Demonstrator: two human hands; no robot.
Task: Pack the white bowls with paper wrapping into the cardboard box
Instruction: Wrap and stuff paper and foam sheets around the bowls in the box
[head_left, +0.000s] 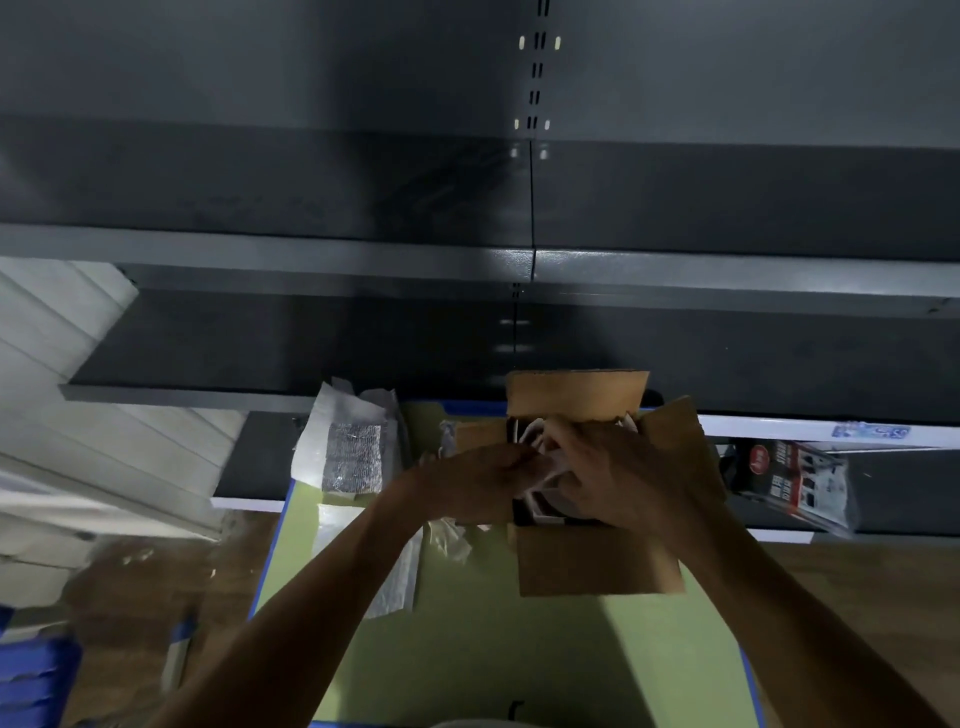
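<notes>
Both hands meet over the open brown cardboard box (597, 566), which sits on the green table top (493, 649) w/ its flaps spread out. The right hand (608, 473) has its fingers curled over a white paper-wrapped bundle (540, 499) in the box mouth. The left hand (467, 483) comes in from the side & its fingertips meet the same paper. Whether that's a pinch or just a press I can't tell, as the pic is blurred. The hands are close together, nearly touching.

Step in hand, as I judge it: seating a wrapped bowl in the box. To do it well:
- Lower it level.
- Keep the paper closed round the rim so no bare ceramic meets another bowl.
- Tuck loose ends under, not on top.
- Let go only once it sits firm.
- Don't push down hard, since rims chip.
- Mind the near flap, which could fold in & catch the wrists.

Containers: the box is the only one in use. Inside, white curved edges show at the far side & under the hands, against a dark interior. Bare bowl or paper, can't tell, nor how many are in. The hands hide the fill level.

Just left of the box lies crumpled white paper (447, 535). Further left is a stack of white wrapping sheets (353, 447) w/ a silvery patch, prob. for the next bowl.
</notes>
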